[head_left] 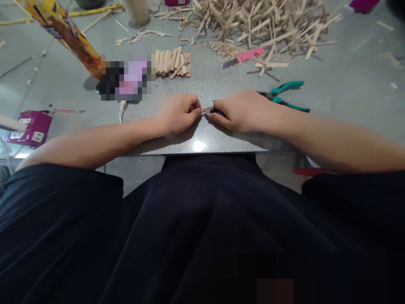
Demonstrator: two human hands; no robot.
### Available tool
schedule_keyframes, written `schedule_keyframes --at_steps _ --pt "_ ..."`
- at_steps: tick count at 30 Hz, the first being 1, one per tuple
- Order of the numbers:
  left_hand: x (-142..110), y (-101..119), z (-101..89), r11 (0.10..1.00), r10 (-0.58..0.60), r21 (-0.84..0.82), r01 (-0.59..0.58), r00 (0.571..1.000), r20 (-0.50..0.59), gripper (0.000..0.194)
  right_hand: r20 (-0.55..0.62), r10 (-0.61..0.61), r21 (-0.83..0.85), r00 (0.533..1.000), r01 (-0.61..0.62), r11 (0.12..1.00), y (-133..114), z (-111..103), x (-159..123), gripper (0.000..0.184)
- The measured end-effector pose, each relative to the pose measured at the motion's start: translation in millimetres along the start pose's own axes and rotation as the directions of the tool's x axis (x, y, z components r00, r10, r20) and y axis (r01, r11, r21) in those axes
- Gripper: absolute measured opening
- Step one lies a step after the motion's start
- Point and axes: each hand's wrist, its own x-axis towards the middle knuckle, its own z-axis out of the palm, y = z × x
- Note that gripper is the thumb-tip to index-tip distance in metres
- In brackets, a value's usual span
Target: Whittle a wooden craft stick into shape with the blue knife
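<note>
My left hand [179, 113] is closed in a pinch on one end of a thin wooden stick [207, 109], low over the front part of the table. Facing it, my right hand [238, 110] is closed around a small dark blue and black tool [219, 112]. Most of that tool is hidden by the fingers, so its kind cannot be made out. The stick reaches across the narrow gap to the right fingertips. Just behind my right hand lie pliers with teal handles [286, 88], their jaws partly covered by the hand.
A row of short wooden sticks [171, 62] lies beyond my left hand, beside a blurred phone [131, 78]. A pink-handled folding saw [249, 55] rests near sawdust and a large stick pile [262, 21]. A tall yellow-brown package [72, 38] and purple power strip [33, 126] are left.
</note>
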Motion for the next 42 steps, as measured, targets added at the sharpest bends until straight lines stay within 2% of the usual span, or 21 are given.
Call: schedule_keyframes --at_steps 15,26,34,42 --pt "-0.7 5.4 -1.1 1.0 -0.014 0.014 0.013 1.0 0.015 0.013 0.004 0.014 0.025 1.0 -0.014 1.0 3.6 2.6 1.2 0.078" --pt "1.7 1.0 1.2 1.0 0.022 0.006 -0.022 1.0 -0.007 0.011 0.009 0.016 0.006 1.0 -0.016 1.0 2.7 1.2 0.7 0.077" --pt "1.6 -1.8 2.4 0.998 0.053 0.031 -0.053 0.999 -0.007 0.014 0.002 0.0 0.025 1.0 -0.001 1.0 10.2 7.7 4.1 0.076" --pt "3.3 -6.5 2.9 0.994 0.108 0.028 -0.108 0.994 -0.002 0.017 -0.007 -0.025 0.043 1.0 0.025 0.999 10.9 3.5 2.6 0.064"
